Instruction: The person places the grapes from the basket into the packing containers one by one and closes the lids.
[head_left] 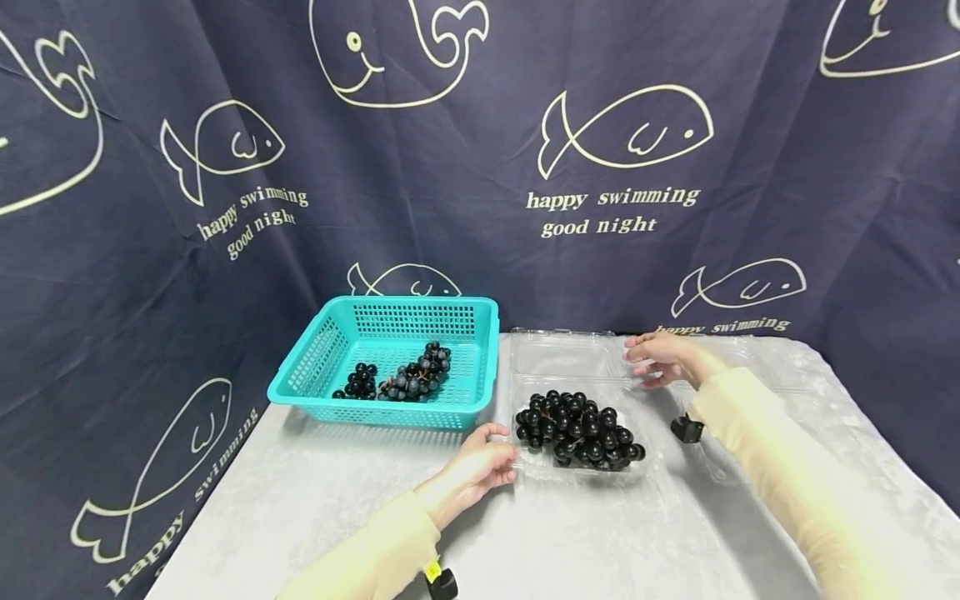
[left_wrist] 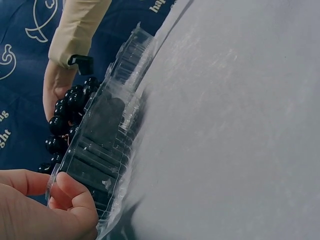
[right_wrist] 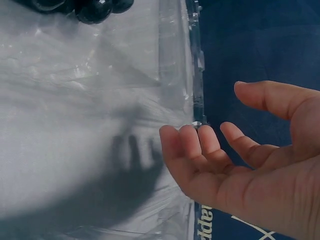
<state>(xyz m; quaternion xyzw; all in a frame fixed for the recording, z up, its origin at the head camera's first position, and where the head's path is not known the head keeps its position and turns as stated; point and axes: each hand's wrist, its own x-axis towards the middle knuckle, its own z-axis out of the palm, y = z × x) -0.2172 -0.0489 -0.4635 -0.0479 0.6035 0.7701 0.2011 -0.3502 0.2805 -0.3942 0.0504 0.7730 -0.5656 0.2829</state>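
A clear plastic clamshell box [head_left: 648,467] lies unfolded on the table, its lid [head_left: 566,357] flipped back toward the curtain. Dark grapes [head_left: 573,429] fill its near half in a heaped bunch. My left hand [head_left: 478,467] pinches the left rim of the box near its front corner; in the left wrist view, thumb and fingers [left_wrist: 72,192] meet at the plastic edge. Beside the lid's right edge is my right hand [head_left: 660,358], its fingers spread and loosely bent. The right wrist view shows nothing in that palm, fingertips [right_wrist: 170,137] close to the clear plastic edge.
To the left stands a turquoise basket [head_left: 487,350] holding more dark grapes [head_left: 416,375]. Further clear plastic [head_left: 750,371] lies at the right, behind and under my right forearm. A dark blue curtain [head_left: 480,167] with fish drawings hangs behind the grey-white table [head_left: 570,542].
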